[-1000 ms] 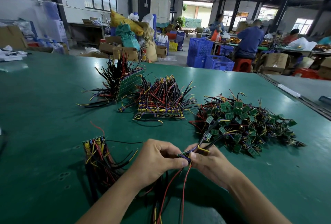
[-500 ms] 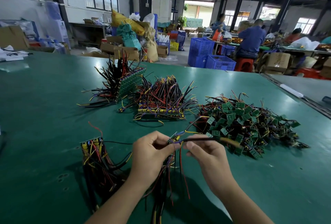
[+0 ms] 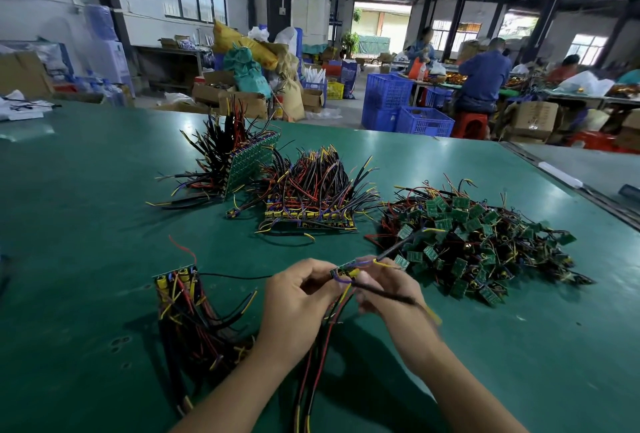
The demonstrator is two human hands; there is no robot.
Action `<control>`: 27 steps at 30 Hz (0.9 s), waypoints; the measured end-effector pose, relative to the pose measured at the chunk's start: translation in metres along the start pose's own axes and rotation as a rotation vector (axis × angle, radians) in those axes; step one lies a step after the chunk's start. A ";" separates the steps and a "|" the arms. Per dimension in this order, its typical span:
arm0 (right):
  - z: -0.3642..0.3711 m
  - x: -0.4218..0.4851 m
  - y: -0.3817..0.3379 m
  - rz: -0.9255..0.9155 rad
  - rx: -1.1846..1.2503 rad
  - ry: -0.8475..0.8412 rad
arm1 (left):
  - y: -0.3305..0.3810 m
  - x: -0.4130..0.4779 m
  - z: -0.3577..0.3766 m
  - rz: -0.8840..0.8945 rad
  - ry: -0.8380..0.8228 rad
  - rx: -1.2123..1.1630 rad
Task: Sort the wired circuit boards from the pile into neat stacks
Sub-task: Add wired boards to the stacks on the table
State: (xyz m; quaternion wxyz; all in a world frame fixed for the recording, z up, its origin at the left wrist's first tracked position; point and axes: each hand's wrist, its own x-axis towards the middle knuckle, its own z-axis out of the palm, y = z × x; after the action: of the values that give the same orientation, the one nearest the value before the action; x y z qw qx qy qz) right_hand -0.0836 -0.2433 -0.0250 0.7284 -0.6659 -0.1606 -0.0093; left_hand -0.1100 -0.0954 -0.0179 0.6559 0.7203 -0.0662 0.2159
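Left hand (image 3: pixel 298 297) pinches a small green wired circuit board (image 3: pixel 344 270) above the table (image 3: pixel 104 224), beside the tangled pile (image 3: pixel 478 245); right hand (image 3: pixel 391 289) grips its black wire (image 3: pixel 384 294), likely combing leads straight for stacking.

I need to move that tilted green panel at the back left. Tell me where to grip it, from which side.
Probably pinch the green panel by its upper edge, coming from above and the right: it stands tilted with its bare face turned right, while wires bristle from its left face.
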 end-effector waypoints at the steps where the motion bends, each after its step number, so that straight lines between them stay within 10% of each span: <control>1: 0.000 0.000 -0.001 -0.009 -0.023 -0.017 | 0.001 -0.001 0.000 -0.007 -0.016 0.002; 14: -0.003 0.003 0.005 -0.064 -0.118 0.025 | 0.002 0.001 -0.001 -0.006 -0.099 0.102; 27: -0.007 0.004 -0.003 0.201 0.622 -0.091 | 0.005 0.005 -0.001 -0.165 -0.095 -0.181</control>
State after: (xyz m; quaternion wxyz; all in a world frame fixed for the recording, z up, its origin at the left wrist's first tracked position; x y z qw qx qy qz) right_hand -0.0788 -0.2494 -0.0219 0.8864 -0.4236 -0.1214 0.1419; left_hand -0.1080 -0.0939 -0.0109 0.7300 0.6704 -0.0572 0.1199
